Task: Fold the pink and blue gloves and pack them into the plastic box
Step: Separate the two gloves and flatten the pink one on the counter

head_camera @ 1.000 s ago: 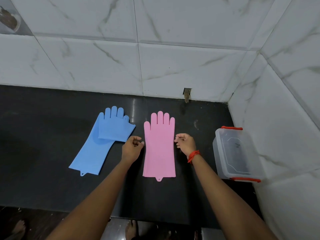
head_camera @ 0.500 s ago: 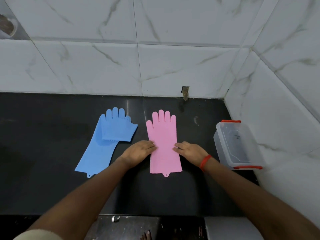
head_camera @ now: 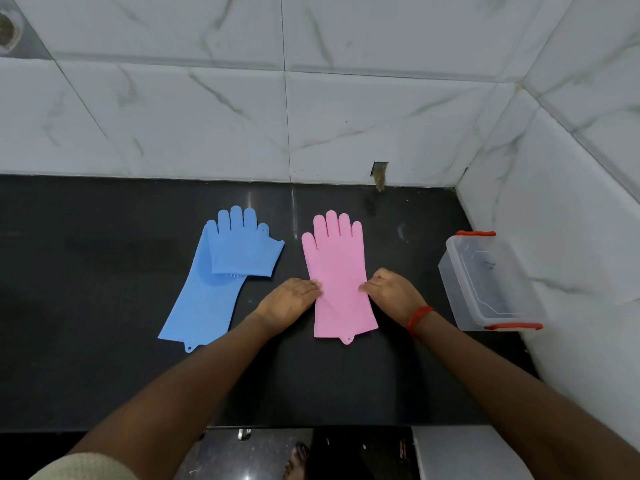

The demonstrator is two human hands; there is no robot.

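Note:
A pink glove (head_camera: 337, 271) lies flat on the black counter (head_camera: 104, 289), fingers pointing to the wall. My left hand (head_camera: 287, 301) rests with straight fingers on the glove's left edge at mid length. At the right edge, my right hand (head_camera: 391, 292) has its fingers curled and pinches the glove. A blue glove (head_camera: 204, 299) lies slanted to the left, with a folded blue piece (head_camera: 246, 252) over its palm. The clear plastic box (head_camera: 450, 275) with red handles stands open and empty at the right, against the wall.
White marble tiles close off the counter at the back and right, forming a corner behind the box. The counter's front edge runs just below my forearms. A bare foot (head_camera: 296, 459) shows on the floor below.
My hands came down from hovering beside the pink glove onto its two side edges. My right fingers have since curled at the edge. The view shifted slightly.

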